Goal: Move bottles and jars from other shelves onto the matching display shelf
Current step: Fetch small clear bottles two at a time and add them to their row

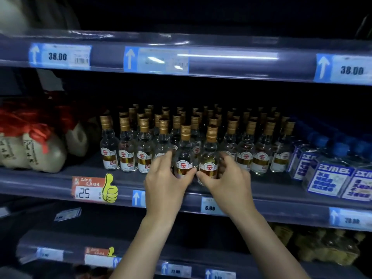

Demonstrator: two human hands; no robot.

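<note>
Two small clear bottles with gold caps are held at the front edge of the middle shelf [60,178], one in each hand. The left bottle [184,156] is enclosed low on its body by the left hand [167,178], the fingers curled behind it and the thumb at the label; the right bottle [209,158] is enclosed in the same way by the right hand [223,178], so each grip is closed on its own bottle. The two are kept upright, side by side and nearly touching, just ahead of a gap in the front row of the block of matching gold-capped bottles [201,125], which suggests they are being set down to fill out that row, labels facing forward for display. Low holds near the base would keep such narrow bottles steady as they are slid in. A price tag reading 6.90 [210,207] sits on the shelf rail directly beneath the hands. To the left, pale jars with red ribbon [36,146] are shelved; to the right, blue-labelled bottles [330,178]. Whether the bottle bases already rest on the shelf cannot be told, since the hands cover them. The rear rows fade into darkness, the middle tag on the upper rail is washed out by glare, and the lower shelf's goods are blurred.
</note>
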